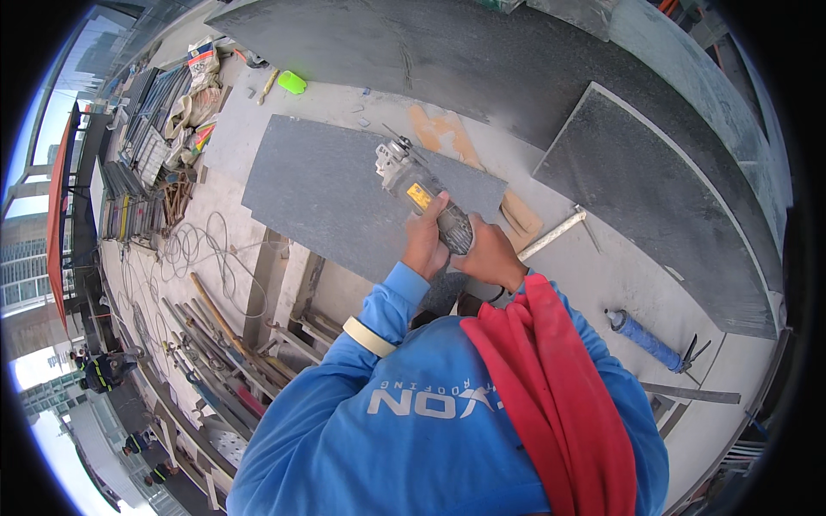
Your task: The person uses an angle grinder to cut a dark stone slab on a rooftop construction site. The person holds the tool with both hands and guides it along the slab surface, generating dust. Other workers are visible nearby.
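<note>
An angle grinder point(419, 187) with a grey body and a yellow label is held in front of me, over a dark grey slab point(318, 176). My left hand point(425, 239) wraps round the middle of its body. Farther back, my right hand point(489, 254) grips the dark rear end. The grinder's head, with a thin disc seen nearly edge-on, points away toward the slab's far edge. I cannot tell whether the disc touches the slab. A brown flat piece point(519, 220) lies by the slab's right corner.
Large dark panels point(654, 193) stand along the far and right sides. A blue caulking gun point(647, 340) and a pale-handled tool point(555, 234) lie to the right. A bright green container point(292, 82) sits at the far left. Coiled cable point(206, 249), pipes point(228, 344) and stacked metal pieces point(138, 206) lie left.
</note>
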The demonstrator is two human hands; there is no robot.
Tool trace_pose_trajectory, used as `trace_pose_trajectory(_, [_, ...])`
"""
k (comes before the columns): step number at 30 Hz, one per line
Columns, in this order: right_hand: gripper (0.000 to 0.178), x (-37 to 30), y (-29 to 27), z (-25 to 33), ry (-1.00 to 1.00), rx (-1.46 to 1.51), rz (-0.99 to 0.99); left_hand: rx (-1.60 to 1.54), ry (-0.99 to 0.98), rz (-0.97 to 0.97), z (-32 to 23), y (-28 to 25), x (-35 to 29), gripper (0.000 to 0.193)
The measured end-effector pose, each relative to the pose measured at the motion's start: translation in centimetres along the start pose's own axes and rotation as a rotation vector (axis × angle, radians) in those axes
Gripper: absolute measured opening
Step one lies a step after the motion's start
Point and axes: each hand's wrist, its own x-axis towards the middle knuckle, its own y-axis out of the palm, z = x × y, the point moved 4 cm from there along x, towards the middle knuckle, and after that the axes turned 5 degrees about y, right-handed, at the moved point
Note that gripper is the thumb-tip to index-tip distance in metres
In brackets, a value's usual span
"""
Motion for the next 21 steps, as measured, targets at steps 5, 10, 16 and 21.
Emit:
trace_pose_trajectory(5, [0.070, 3.1, 0.5, 0.3, -0.056, 0.275, 0.124, -0.235, -0.082, 0.172, -0.2, -1.6, 1.5, 0.050])
trace_pose_trajectory(10, [0.075, 6.2, 4.8, -0.2, -0.033, 0.009, 0.073, -0.206, -0.028, 0.270, 1.3, -5.3, 3.1, 0.043])
trace_pose_trajectory(16, [0.080, 8.9, 9.8, 1.3, 0.071, -0.275, 0.021, -0.260, -0.241, 0.142, 4.3, -11.1, 6.1, 0.036])
trace_pose_trajectory(21, [0.069, 8.2, 8.2, 1.3, 0.068, -0.021, 0.088, -0.254, -0.229, 0.148, 3.6, -10.7, 5.2, 0.046])
